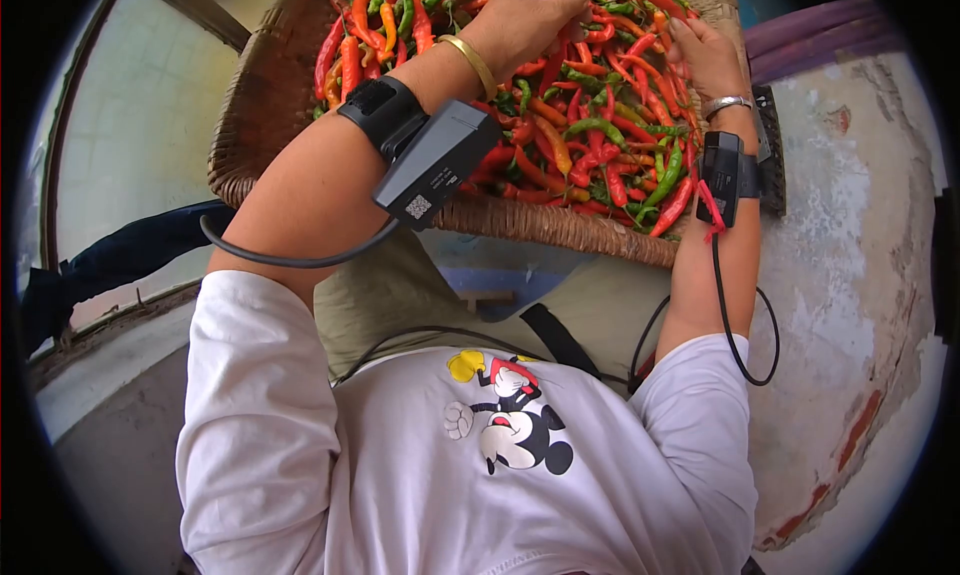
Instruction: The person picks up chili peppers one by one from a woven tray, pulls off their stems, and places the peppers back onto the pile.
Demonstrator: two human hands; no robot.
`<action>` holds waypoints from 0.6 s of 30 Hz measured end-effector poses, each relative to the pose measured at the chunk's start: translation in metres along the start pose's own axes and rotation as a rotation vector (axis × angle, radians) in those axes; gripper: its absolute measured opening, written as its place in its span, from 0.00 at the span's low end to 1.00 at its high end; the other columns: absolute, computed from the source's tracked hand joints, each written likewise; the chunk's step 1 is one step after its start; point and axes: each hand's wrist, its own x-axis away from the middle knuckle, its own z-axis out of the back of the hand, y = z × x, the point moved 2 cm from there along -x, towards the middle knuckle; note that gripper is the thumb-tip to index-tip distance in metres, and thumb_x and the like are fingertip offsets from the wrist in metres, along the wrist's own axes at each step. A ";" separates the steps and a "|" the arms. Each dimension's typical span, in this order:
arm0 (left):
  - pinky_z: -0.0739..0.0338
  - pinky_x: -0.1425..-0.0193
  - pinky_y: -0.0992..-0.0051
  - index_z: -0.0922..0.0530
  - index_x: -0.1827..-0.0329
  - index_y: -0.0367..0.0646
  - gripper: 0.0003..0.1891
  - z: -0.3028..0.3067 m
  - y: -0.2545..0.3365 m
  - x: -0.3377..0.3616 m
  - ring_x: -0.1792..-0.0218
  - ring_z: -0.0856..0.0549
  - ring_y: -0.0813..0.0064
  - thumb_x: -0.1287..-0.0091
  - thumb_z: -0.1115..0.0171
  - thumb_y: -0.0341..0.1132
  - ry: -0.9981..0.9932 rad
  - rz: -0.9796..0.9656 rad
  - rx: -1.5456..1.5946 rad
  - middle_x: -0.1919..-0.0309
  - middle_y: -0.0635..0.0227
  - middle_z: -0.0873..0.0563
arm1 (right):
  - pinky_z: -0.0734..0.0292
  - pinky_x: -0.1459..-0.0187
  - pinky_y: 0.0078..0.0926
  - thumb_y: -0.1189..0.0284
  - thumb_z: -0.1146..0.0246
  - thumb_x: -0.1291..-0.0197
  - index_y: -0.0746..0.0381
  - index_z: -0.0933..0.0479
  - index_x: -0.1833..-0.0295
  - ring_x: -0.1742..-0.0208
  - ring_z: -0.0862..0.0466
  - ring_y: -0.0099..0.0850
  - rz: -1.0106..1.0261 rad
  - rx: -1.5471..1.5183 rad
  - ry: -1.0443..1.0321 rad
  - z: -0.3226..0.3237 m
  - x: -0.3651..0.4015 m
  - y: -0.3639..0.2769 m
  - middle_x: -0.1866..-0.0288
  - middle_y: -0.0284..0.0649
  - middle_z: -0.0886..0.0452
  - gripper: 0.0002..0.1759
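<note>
The wide basket (560,227) lies under both hands, just beyond the lap, probably so each grip reaches the peppers (552,143) without stretching. They lie loose inside it, beneath and around both grips. The left hand (535,13) is over the heap, fingers bent inward; the right hand (708,57) is beside it, near the basket's side, fingers curled towards the peppers. Whether either grip is closed on a pepper, I cannot tell: the left fingertips are partly hidden by the hand itself, the right ones blend into the red. Beyond the grips the basket's far edge is cut off; what supports it below is hidden
</note>
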 end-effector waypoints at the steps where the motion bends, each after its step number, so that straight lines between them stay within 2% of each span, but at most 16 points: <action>1: 0.36 0.78 0.87 0.23 0.68 0.41 0.17 -0.002 -0.001 0.000 0.81 0.30 0.88 0.33 0.54 0.44 -0.021 0.019 0.096 0.76 0.75 0.21 | 0.34 0.78 0.13 0.64 0.45 0.41 0.63 0.23 0.65 0.80 0.27 0.17 -0.012 -0.199 -0.121 -0.008 0.003 -0.004 0.80 0.32 0.24 0.13; 2: 0.35 0.77 0.87 0.23 0.66 0.41 0.17 -0.003 -0.002 0.001 0.80 0.30 0.89 0.33 0.55 0.44 -0.043 0.039 0.193 0.74 0.75 0.20 | 0.34 0.78 0.13 0.64 0.45 0.41 0.63 0.23 0.65 0.80 0.27 0.17 -0.009 -0.200 -0.119 -0.015 0.006 -0.007 0.80 0.32 0.24 0.13; 4: 0.34 0.75 0.88 0.24 0.62 0.41 0.16 -0.004 -0.002 0.001 0.79 0.30 0.88 0.32 0.56 0.43 -0.056 0.069 0.208 0.72 0.74 0.20 | 0.35 0.78 0.08 0.67 0.44 0.41 0.64 0.26 0.60 0.80 0.28 0.14 0.017 -0.467 -0.371 -0.036 0.012 -0.018 0.77 0.30 0.24 0.11; 7: 0.34 0.76 0.88 0.25 0.59 0.40 0.16 -0.006 -0.001 0.001 0.79 0.29 0.88 0.32 0.56 0.42 -0.061 0.031 0.244 0.72 0.74 0.20 | 0.33 0.78 0.09 0.68 0.42 0.43 0.65 0.27 0.58 0.80 0.27 0.14 -0.010 -0.557 -0.481 -0.047 0.027 -0.040 0.76 0.30 0.24 0.12; 11: 0.34 0.76 0.88 0.25 0.58 0.39 0.16 -0.006 -0.005 -0.002 0.79 0.29 0.88 0.32 0.56 0.41 -0.033 0.022 0.261 0.73 0.74 0.21 | 0.33 0.78 0.08 0.68 0.42 0.43 0.64 0.27 0.56 0.78 0.26 0.14 0.037 -0.524 -0.537 -0.050 0.028 -0.045 0.74 0.30 0.23 0.12; 13: 0.31 0.75 0.83 0.25 0.60 0.37 0.14 -0.006 -0.007 -0.003 0.78 0.26 0.84 0.34 0.53 0.39 -0.056 -0.008 0.281 0.73 0.71 0.20 | 0.31 0.74 0.10 0.68 0.42 0.43 0.64 0.27 0.54 0.73 0.25 0.14 -0.025 -0.413 -0.446 -0.051 0.028 -0.044 0.70 0.30 0.22 0.13; 16: 0.33 0.77 0.88 0.25 0.59 0.38 0.15 -0.004 -0.007 -0.002 0.80 0.28 0.88 0.31 0.57 0.39 -0.016 -0.048 0.206 0.75 0.75 0.22 | 0.29 0.69 0.12 0.67 0.41 0.43 0.64 0.27 0.53 0.69 0.24 0.15 0.031 -0.522 -0.407 -0.059 0.031 -0.044 0.65 0.30 0.22 0.15; 17: 0.32 0.76 0.87 0.25 0.60 0.38 0.15 -0.005 -0.008 -0.001 0.79 0.28 0.88 0.31 0.57 0.40 0.050 0.001 0.209 0.76 0.75 0.23 | 0.28 0.64 0.13 0.67 0.42 0.43 0.64 0.26 0.55 0.65 0.24 0.16 0.028 -0.520 -0.458 -0.062 0.026 -0.038 0.63 0.31 0.22 0.14; 18: 0.32 0.76 0.87 0.25 0.60 0.38 0.15 -0.004 -0.007 -0.001 0.79 0.28 0.88 0.31 0.57 0.40 0.048 0.001 0.206 0.76 0.75 0.23 | 0.28 0.64 0.13 0.67 0.42 0.43 0.64 0.26 0.55 0.65 0.24 0.16 0.029 -0.523 -0.455 -0.064 0.027 -0.037 0.63 0.31 0.22 0.14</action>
